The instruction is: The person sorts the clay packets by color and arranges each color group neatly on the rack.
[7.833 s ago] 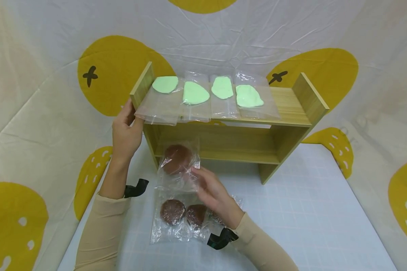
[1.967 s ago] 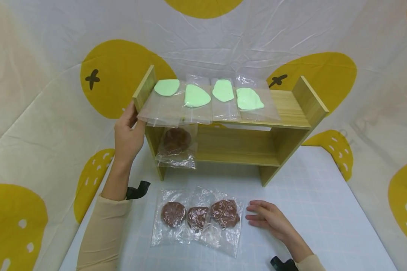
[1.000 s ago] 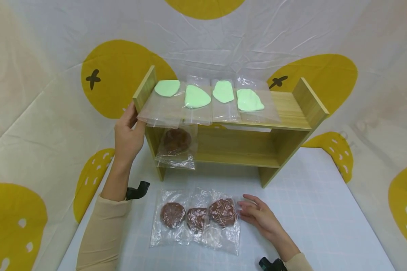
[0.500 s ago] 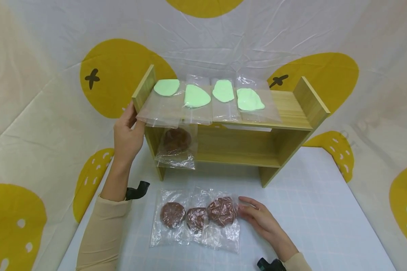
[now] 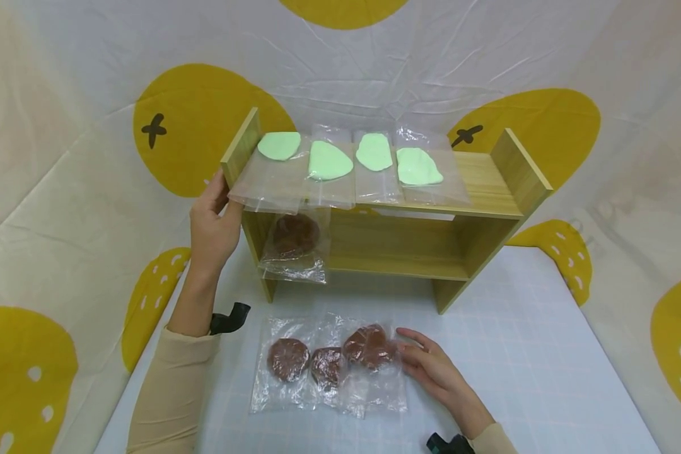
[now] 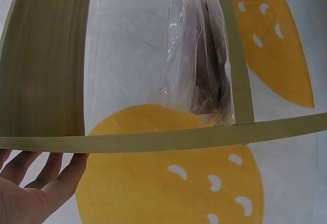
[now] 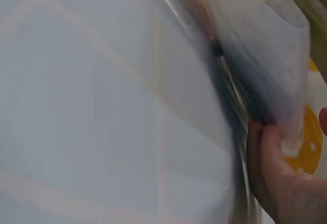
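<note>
The right hand (image 5: 431, 369) is laid on the white gridded tabletop (image 5: 516, 353), its fingers pinching the right edge of a clear plastic bag holding a round brown patty (image 5: 369, 347); in the right wrist view the fingertips (image 7: 263, 147) are seen curled against the crinkled plastic. This bag is lifted slightly at that edge and overlaps a second clear bag with a smaller brown patty (image 5: 327, 367) just to its left, beside which a third bagged brown patty (image 5: 287, 359) is laid flat.

Behind these bags a light wooden two-tier shelf (image 5: 488, 183) is stood on the table. Its left side panel is gripped near the top by the left hand (image 5: 212, 224), thumb in front and fingers wrapped behind. On the lower tier, at the left end, a fourth clear bag with a brown patty (image 5: 295, 236) is propped, its plastic hanging over the front edge. Across the top tier four clear bags with flat pale green patties (image 5: 340, 157) are set side by side, their open ends overhanging the front edge above the lower tier. A white sheet printed with yellow faces (image 5: 79, 189) is hung around the scene.
</note>
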`<state>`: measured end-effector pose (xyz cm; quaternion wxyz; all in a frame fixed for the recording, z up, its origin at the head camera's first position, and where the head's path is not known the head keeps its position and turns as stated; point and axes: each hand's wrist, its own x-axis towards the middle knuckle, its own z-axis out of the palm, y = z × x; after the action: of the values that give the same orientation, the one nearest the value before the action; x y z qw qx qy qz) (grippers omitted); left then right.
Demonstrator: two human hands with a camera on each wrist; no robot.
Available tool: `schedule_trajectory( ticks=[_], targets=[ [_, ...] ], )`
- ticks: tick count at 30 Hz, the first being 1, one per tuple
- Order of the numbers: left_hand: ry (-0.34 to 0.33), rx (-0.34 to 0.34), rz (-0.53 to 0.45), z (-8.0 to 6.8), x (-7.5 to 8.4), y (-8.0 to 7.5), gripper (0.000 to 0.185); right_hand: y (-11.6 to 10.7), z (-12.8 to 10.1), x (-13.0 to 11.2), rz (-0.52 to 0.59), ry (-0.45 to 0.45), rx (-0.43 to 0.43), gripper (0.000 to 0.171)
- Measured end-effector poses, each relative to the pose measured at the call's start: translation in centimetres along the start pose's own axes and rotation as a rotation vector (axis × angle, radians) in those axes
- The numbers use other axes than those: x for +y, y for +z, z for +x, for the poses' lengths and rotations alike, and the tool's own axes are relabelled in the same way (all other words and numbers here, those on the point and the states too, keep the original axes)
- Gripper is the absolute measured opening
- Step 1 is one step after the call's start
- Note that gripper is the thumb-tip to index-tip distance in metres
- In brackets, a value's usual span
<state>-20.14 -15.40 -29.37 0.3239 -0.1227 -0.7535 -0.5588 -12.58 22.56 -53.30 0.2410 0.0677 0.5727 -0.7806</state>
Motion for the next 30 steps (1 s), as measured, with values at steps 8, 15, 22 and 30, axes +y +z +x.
schedule_trajectory(
  ticks=[8, 15, 22, 30],
  targets=[
    [-0.013, 0.001, 0.003, 0.0, 0.2, 0.0, 0.043, -0.1, 0.3, 0.5, -0.036, -0.008, 0.009, 0.064],
    [-0.004, 0.001, 0.011, 0.1, 0.2, 0.1, 0.043, 0.3, 0.5, 0.7, -0.011, -0.012, -0.020, 0.073],
    [-0.012, 0.000, 0.006, 0.2, 0.0, 0.1, 0.043, 0.3, 0.5, 0.9, -0.013, 0.017, -0.116, 0.069],
    [-0.023, 0.005, 0.002, 0.1, 0.1, 0.1, 0.043, 0.1, 0.3, 1.4, 0.100, 0.127, -0.232, 0.074]
  ],
)
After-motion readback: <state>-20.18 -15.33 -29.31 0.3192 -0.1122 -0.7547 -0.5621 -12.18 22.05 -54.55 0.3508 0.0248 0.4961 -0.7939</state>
